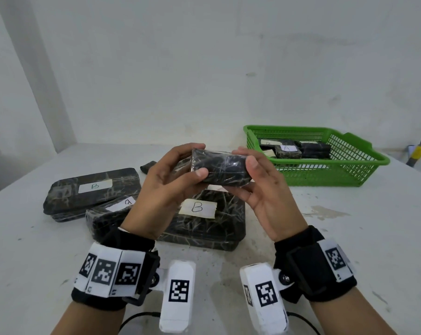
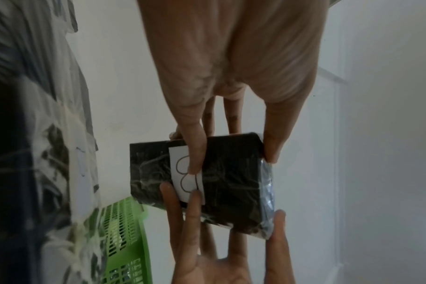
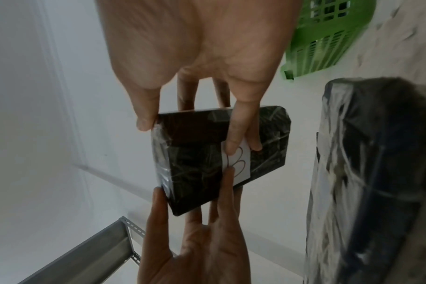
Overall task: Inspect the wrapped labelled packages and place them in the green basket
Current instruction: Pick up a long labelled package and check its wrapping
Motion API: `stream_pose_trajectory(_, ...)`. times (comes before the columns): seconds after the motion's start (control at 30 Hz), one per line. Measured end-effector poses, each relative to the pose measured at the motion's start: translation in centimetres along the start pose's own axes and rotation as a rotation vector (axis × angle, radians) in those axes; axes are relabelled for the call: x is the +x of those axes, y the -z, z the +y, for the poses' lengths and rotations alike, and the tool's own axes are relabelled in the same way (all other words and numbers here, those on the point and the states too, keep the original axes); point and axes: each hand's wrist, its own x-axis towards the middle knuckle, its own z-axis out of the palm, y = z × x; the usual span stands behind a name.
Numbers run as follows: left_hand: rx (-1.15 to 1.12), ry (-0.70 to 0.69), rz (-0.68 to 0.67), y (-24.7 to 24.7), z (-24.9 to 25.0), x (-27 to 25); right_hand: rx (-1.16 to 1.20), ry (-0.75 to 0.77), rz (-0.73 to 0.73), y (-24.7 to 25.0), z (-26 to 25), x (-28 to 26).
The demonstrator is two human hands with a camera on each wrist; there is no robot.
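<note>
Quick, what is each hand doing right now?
Left hand: grips one end of a small wrapped package.
Right hand: grips the other end of the same package, held above the table.

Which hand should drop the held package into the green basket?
Right, probably. The green basket sits on the table's right side, just beyond the right hand. Both hands grip the package; the left hand would have to cross over.
</note>
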Motion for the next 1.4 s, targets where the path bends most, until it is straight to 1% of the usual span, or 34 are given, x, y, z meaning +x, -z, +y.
stream_pose_trajectory(0.1, -0.010, 0.014, 0.017, 0.2, -0.1, 0.0, -0.034, 0.022, 0.058, 0.0, 0.2, 0.1)
stream_pose_trajectory(0.2, 0.012, 0.005, 0.076, 0.2, -0.3, 0.2, -0.077, 0.000, 0.054, 0.3, 0.5, 0.2)
stream_pose_trajectory(0.33, 0.007, 0.007, 0.101, 0.1, -0.5, 0.3, -0.144, -0.034, 0.064, 0.1, 0.3, 0.0)
stream_pose_trajectory(0.47, 0.002, 0.007, 0.115, -0.1, -0.6, 0.2, -0.175, 0.031, 0.113, 0.0, 0.4, 0.0)
stream_pose_trajectory(0.6, 0.025, 0.014, 0.139, -0.1, -0.8, 0.3, -0.189, 0.042, 0.092, -0.1, 0.5, -0.1)
stream_pose_trajectory(0.7, 0.012, 0.023, 0.134, 0.1, -0.8, 0.4, -0.189, 0.013, 0.070, 0.0, 0.7, -0.1)
stream_pose_trajectory(0.8, -0.016, 0.019, 0.090, 0.0, -0.7, 0.3, -0.273, 0.075, 0.104, 0.2, 1.1, 0.0)
stream_pose_trajectory(0.87, -0.019, 0.028, 0.065, -0.1, -0.7, 0.1, -0.285, 0.096, 0.127, 0.1, 1.2, 0.0)
stream_pose_trajectory(0.93, 0.011, 0.030, 0.083, -0.1, -0.8, 0.1, -0.265, 0.097, 0.123, 0.2, 1.1, -0.1)
stream_pose_trajectory(1.1, 0.039, 0.050, 0.117, -0.2, -0.9, 0.2, -0.287, 0.041, 0.099, 0.1, 1.2, -0.2)
stream_pose_trajectory(1.2, 0.013, 0.053, 0.098, -0.1, -0.5, 0.2, -0.370, 0.078, 0.123, 0.0, 1.7, -0.1)
stream_pose_trajectory(1.3, 0.016, 0.065, 0.059, -0.1, -0.3, 0.0, -0.358, 0.116, 0.149, -0.2, 1.9, -0.1)
stream_pose_trajectory(1.4, 0.078, 0.056, 0.073, -0.3, -0.4, -0.1, -0.341, 0.075, 0.134, -0.2, 1.6, -0.1)
